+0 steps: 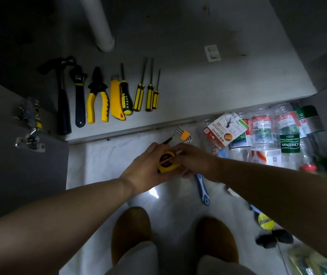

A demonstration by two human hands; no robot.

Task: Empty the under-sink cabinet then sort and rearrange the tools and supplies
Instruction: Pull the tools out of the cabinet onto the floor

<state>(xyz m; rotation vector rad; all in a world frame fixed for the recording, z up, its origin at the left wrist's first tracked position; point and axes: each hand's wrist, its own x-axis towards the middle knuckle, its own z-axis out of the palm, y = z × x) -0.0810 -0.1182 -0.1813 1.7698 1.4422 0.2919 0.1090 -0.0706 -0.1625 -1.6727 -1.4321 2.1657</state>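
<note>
Yellow tape measure (167, 162): left hand (145, 170) and right hand (195, 161) are gripping it near the front edge of the cabinet floor (198, 86); probably hard, dense, best clasped across its flat sides.

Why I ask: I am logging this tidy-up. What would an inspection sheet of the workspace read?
Surface: grey cabinet floor; pale floor tiles in front.
Job's things: hammer, adjustable wrench, pliers, utility knife and four screwdrivers lie in a row in the cabinet; hex key set on the tiles; tape measure in hand.
Clutter: plastic bottles and a carded pack heaped at right; blue-handled tool on the tiles.
Hands: left hand and right hand both hold the tape measure.
Cables: thin dark strand lower right, too dim to tell.
Surroundings: drain pipe above the row; hinge on the open door, left.
</note>
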